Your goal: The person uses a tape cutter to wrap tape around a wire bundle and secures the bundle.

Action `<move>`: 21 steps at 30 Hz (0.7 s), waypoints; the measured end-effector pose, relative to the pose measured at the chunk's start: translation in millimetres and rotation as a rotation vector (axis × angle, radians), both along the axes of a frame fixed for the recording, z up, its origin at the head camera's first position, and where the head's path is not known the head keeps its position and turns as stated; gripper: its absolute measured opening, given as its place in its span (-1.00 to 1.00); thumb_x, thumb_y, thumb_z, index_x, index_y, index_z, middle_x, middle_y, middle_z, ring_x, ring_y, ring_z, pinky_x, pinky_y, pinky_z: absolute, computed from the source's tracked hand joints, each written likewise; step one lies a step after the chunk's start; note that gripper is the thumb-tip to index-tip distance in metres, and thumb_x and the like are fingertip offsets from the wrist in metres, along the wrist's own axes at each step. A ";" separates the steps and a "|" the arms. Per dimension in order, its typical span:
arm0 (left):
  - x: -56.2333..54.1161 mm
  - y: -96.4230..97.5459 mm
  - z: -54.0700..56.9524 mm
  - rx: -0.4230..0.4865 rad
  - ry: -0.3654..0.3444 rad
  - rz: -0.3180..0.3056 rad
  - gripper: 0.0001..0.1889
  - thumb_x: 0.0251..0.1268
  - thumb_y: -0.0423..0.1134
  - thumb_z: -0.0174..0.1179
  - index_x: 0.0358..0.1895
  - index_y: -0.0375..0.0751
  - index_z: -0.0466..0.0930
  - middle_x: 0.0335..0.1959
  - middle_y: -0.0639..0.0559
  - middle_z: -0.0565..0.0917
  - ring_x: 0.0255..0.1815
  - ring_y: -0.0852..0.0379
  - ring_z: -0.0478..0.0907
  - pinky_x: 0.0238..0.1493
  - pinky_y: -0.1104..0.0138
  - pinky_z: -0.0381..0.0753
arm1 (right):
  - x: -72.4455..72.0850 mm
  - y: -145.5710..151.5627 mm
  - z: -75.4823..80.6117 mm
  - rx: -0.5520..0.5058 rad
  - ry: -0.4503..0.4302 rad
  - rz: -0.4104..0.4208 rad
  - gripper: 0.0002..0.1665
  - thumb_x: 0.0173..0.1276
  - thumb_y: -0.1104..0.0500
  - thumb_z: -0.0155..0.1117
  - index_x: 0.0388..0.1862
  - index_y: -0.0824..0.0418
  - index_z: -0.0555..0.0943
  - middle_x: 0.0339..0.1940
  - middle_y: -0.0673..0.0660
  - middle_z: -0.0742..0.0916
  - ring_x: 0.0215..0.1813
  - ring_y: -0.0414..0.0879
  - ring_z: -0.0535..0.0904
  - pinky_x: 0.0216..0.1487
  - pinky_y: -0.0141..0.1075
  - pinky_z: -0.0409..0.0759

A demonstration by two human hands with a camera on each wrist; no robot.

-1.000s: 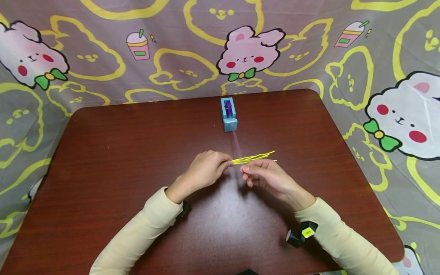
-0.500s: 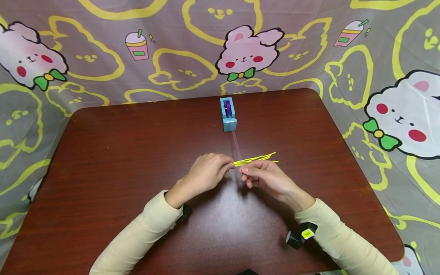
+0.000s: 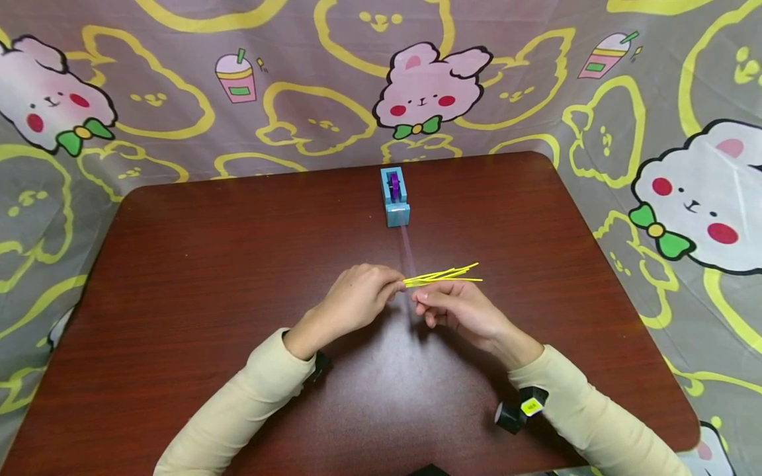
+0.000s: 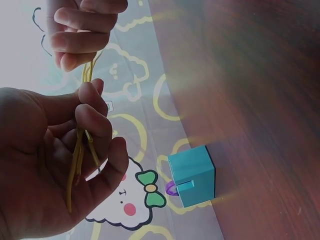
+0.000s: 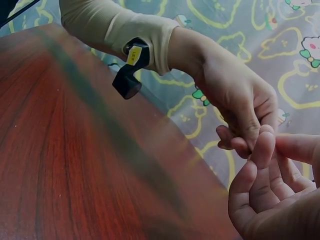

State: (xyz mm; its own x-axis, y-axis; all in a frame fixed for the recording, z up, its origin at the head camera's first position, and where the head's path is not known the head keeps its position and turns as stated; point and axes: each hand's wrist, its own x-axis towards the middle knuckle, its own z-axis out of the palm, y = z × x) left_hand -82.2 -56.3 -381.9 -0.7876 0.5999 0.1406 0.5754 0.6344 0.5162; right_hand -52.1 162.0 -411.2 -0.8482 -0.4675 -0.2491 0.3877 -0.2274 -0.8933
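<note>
My left hand (image 3: 360, 294) pinches a bundle of thin yellow wire-like strands (image 3: 443, 274) above the table. The strands fan out to the right, and in the left wrist view their other ends (image 4: 75, 170) hang inside the palm. From a blue tape dispenser (image 3: 397, 215) with a purple core, a clear strip of tape (image 3: 407, 243) stretches forward to the bundle. My right hand (image 3: 464, 307) stands just right of the left fingertips, thumb and index pinching the end of the tape. That tape end is hidden by the fingers. In the right wrist view the fingertips of both hands nearly meet.
A dark red-brown table (image 3: 238, 251) lies under both hands, the dispenser standing towards its far edge. Patterned cloth (image 3: 321, 125) hangs behind and at both sides. A black wrist camera (image 3: 512, 416) sticks out from the right sleeve, low over the table.
My right hand has shifted very slightly left, and the tape with it. The left hand keeps its pinch on the yellow strands, and the dispenser stays in place.
</note>
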 end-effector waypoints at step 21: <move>-1.9 -2.2 0.3 0.019 -0.052 -0.002 -0.86 0.49 -0.24 0.19 -0.26 -0.07 0.73 -0.59 0.25 0.49 -0.55 0.31 0.41 -0.48 0.33 0.42 | -3.9 -3.1 -12.4 0.046 -0.006 -0.007 -0.82 0.49 0.33 0.18 -0.22 0.24 0.74 -0.39 0.07 0.74 -0.45 -0.20 0.56 -0.29 -0.37 0.59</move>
